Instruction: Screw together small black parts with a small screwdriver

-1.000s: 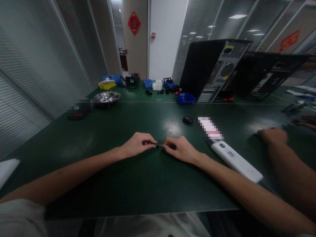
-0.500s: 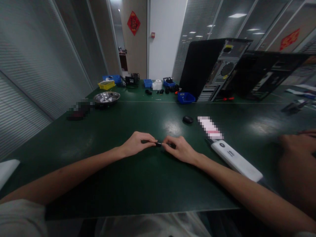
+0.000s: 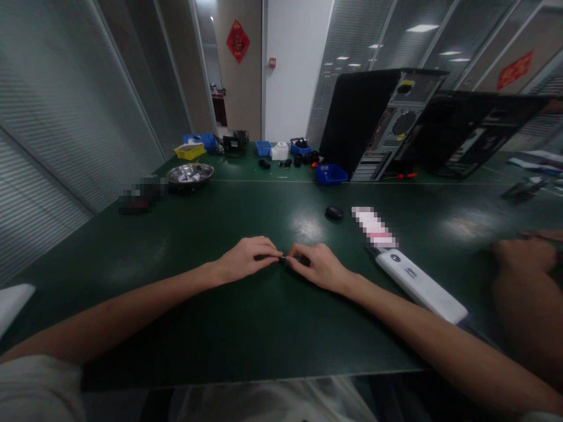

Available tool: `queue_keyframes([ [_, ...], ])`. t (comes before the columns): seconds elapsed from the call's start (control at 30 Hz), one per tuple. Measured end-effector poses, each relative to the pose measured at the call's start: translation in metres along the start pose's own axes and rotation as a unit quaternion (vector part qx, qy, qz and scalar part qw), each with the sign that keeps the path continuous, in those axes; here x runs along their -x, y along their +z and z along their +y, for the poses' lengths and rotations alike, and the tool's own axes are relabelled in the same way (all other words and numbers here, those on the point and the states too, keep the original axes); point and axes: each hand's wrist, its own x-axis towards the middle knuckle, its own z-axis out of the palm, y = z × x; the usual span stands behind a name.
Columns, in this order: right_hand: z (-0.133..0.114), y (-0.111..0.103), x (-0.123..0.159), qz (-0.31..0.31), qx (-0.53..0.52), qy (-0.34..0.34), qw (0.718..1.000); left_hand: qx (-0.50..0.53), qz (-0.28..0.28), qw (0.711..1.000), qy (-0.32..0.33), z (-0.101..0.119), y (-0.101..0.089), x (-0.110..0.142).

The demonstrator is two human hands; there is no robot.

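My left hand (image 3: pixel 247 256) pinches one end of a small dark piece with a bright silvery bit (image 3: pixel 282 258) between thumb and fingertips. Thumb and index finger of my right hand (image 3: pixel 320 266) are pressed together at the right side of the same piece. The fingertips of both hands almost meet, just over the green table (image 3: pixel 246 328). Most of the piece is covered by fingers, and it is too small for me to tell its kind.
Beyond my right hand lie a black rounded object (image 3: pixel 335 213) and a long white device (image 3: pixel 422 284). A metal bowl (image 3: pixel 190 174), a blue bin (image 3: pixel 331 174) and a black computer tower (image 3: pixel 360 117) stand farther back. Another person's hand (image 3: pixel 525 255) rests at far right.
My fingertips have come slightly closer together, and less of the silvery bit shows between them. The other person's hand at the right has shifted slightly.
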Motion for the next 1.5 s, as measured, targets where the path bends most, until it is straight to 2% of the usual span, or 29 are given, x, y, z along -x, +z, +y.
queue_keyframes([
  [0.17,0.006,-0.001,-0.001,0.014,0.021,0.007,1.0,-0.05,0.0,0.998,-0.026,0.005,-0.002,0.0],
  [0.4,0.012,-0.005,-0.001,0.013,0.082,0.023,0.996,-0.103,-0.043,0.993,-0.035,0.004,-0.001,-0.002],
  [0.73,0.01,-0.009,-0.003,0.005,0.178,0.028,0.984,-0.12,-0.06,0.99,-0.039,0.007,-0.003,-0.005],
  [0.97,0.014,-0.009,-0.004,0.011,0.173,0.057,0.983,-0.064,-0.037,0.996,-0.046,0.007,-0.002,-0.005],
  [1.13,0.014,-0.008,-0.004,0.017,0.137,0.068,0.988,-0.046,-0.062,0.997,-0.004,0.006,-0.003,-0.005],
  [1.3,0.014,-0.008,-0.004,0.023,0.12,0.076,0.99,-0.061,-0.079,0.995,-0.01,0.009,-0.004,-0.006],
  [1.4,0.015,-0.008,-0.003,0.026,0.113,0.071,0.991,-0.082,-0.059,0.995,-0.02,0.0,-0.007,-0.005],
  [1.5,0.015,-0.009,-0.003,0.023,0.11,0.07,0.991,-0.115,-0.023,0.991,-0.069,-0.031,-0.023,0.0],
])
